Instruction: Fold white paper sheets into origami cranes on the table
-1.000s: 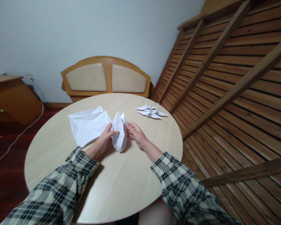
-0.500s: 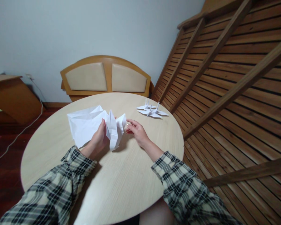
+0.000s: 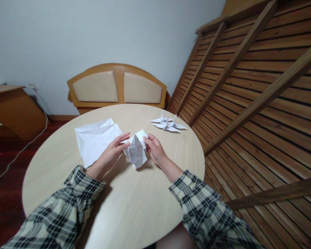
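A partly folded piece of white paper (image 3: 137,152) is held above the middle of the table, with a peaked fold on top and creased sides. My right hand (image 3: 157,150) pinches its right corner between thumb and fingers. At the opposite side, my left hand (image 3: 111,152) has its thumb and fingertips around the left edge; its fingers are fairly straight. Beside my left hand, creased white paper sheets (image 3: 94,140) lie flat. Several folded white paper cranes (image 3: 168,125) stand close together at the far right.
The round pale wooden table (image 3: 129,214) carries all the paper. Behind it a headboard (image 3: 120,79) with beige panels leans by the wall. A slatted wooden frame (image 3: 248,103) rises along the right. A white cable (image 3: 18,154) runs over the dark floor at left.
The folded paper has turned and moved slightly right, its loose flaps brought together. My left hand has shifted right to its edge, and my right hand has taken hold of its right corner.
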The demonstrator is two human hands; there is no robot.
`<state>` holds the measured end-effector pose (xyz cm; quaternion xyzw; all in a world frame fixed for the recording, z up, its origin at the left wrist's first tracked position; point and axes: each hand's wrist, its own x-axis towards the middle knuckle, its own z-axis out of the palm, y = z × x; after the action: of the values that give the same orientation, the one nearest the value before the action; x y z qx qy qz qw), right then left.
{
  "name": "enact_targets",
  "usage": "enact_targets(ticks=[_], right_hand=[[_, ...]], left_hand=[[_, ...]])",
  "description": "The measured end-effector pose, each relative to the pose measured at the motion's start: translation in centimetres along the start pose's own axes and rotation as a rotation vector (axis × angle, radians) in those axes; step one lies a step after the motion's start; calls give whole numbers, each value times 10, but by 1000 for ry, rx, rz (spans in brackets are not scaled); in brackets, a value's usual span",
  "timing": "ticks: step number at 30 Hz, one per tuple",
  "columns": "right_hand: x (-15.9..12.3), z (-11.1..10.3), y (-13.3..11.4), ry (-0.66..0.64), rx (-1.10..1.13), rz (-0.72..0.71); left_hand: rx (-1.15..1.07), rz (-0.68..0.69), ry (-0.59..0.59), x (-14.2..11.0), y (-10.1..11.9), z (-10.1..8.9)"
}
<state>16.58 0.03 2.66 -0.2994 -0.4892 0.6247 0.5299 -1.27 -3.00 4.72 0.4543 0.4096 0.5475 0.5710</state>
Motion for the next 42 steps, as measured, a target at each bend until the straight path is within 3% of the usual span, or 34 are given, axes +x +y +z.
enact_targets(ticks=[10,12,16,19,27,32,37,42], right_hand=[[-1,-4,-2,11,42,24],[-1,-4,0,19,51,42],[1,-4,6,9,67,54],[3,-1,9,-17,80,58],[0,-2,17,-123,81,270],[4,-5,21,-54,39,145],[8,-7,21,39,-107,-52],[12,-15,17,115,-287,-127]], left_hand=[[-77,-311,-277,2,-17,-3],[-82,-280,-248,2,-16,-2],[-133,-122,-67,2,-12,2],[-197,-79,31,3,-14,5],[-243,41,234,12,-25,-2],[-153,56,210,15,-26,-4],[68,58,263,10,-18,1],[216,26,184,4,-9,-1]])
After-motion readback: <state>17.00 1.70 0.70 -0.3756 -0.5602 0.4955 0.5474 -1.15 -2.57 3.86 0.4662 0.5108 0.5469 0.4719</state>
